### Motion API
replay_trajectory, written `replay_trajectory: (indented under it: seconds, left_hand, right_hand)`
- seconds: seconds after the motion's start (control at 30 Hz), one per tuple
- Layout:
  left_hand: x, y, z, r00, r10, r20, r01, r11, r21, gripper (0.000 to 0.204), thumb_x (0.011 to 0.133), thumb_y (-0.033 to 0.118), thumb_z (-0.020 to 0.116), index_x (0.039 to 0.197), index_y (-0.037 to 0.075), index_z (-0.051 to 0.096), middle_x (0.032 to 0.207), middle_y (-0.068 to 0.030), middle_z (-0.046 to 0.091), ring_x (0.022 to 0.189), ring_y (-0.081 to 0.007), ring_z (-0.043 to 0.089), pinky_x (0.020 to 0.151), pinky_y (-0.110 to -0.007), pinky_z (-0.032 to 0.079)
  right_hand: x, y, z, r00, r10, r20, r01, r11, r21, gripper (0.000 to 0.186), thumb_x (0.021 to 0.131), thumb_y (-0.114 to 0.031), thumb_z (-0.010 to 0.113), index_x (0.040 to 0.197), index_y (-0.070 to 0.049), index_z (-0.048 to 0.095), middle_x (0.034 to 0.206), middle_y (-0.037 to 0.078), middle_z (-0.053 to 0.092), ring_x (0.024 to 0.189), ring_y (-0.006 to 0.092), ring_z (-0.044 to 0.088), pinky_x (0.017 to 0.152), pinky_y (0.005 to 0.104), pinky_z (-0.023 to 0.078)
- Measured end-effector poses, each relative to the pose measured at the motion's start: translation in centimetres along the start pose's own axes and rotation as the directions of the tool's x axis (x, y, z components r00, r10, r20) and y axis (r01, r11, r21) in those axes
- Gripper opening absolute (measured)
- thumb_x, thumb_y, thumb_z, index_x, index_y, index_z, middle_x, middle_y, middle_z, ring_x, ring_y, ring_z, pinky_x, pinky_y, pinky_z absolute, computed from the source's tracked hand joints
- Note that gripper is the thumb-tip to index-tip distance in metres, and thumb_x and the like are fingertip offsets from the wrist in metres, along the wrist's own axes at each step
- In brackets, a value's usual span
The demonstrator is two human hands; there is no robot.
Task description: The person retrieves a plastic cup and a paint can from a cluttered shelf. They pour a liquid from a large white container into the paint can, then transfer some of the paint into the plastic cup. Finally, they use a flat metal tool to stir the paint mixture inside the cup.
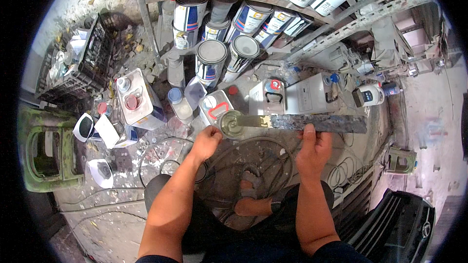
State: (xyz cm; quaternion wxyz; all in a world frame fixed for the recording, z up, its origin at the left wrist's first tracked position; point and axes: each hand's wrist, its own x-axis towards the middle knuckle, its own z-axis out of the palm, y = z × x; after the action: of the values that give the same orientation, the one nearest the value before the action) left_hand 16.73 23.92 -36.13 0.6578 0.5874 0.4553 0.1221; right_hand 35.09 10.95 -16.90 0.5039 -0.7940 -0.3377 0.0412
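Observation:
My left hand [207, 143] is closed, its fingertips pinched at the rim of a small round cup [231, 124] with a pale, yellowish inside. My right hand [314, 148] grips a long flat stirring stick [319, 123], thumb on top. Dark, crusted paint covers most of the stick, and its lighter left end reaches over the cup. Just beyond the cup stands a metal can [214, 105] with a red handle. Left of that are a bottle with a blue cap [181, 106] and a larger square can [139, 98] with a red lid on top.
Shelves with paint tins [251, 18] rise at the back. White jerrycans [312, 92] stand at the right. A black crate [83, 58] and a green stool [51, 151] are on the left. Hoses [263, 141] coil over the paint-spattered floor; a car grille [399, 224] lies lower right.

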Motion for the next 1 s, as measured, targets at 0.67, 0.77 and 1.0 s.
replay_trajectory:
  seconds: [0.67, 0.77, 1.0]
  left_hand:
    - [-1.3, 0.7, -0.4, 0.994, -0.005, -0.112, 0.032, 0.968, 0.248, 0.037, 0.083, 0.032, 0.056, 0.096, -0.002, 0.063, 0.097, -0.0252, 0.065, 0.097, -0.0399, 0.061, 0.085, -0.044, 0.047]
    - [-1.8, 1.1, -0.8, 0.995, -0.055, -0.083, 0.082, 0.927, 0.366, 0.042, 0.083, 0.036, 0.056, 0.096, -0.003, 0.064, 0.099, -0.0265, 0.064, 0.098, -0.0409, 0.060, 0.086, -0.045, 0.047]
    - [-1.8, 0.5, -0.8, 0.994, -0.109, -0.010, 0.095, 0.820, 0.565, 0.049, 0.083, 0.040, 0.054, 0.104, -0.003, 0.065, 0.107, -0.0282, 0.061, 0.104, -0.0411, 0.059, 0.090, -0.046, 0.046]
  right_hand:
    - [0.8, 0.7, 0.9, 0.989, 0.127, -0.071, -0.117, 0.985, 0.129, 0.021, 0.094, -0.022, 0.056, 0.092, -0.002, 0.053, 0.080, 0.005, 0.062, 0.071, 0.0131, 0.058, 0.065, 0.0291, 0.047]
    - [1.1, 1.1, 0.8, 0.994, 0.099, -0.043, -0.097, 0.994, 0.049, 0.021, 0.094, -0.022, 0.056, 0.090, -0.002, 0.053, 0.079, 0.006, 0.062, 0.070, 0.0129, 0.058, 0.065, 0.0287, 0.047]
    - [1.8, 0.8, 0.6, 0.983, 0.181, 0.001, -0.180, 0.977, 0.111, 0.017, 0.095, -0.018, 0.054, 0.092, -0.002, 0.055, 0.079, 0.004, 0.061, 0.070, 0.0111, 0.055, 0.064, 0.0268, 0.046]
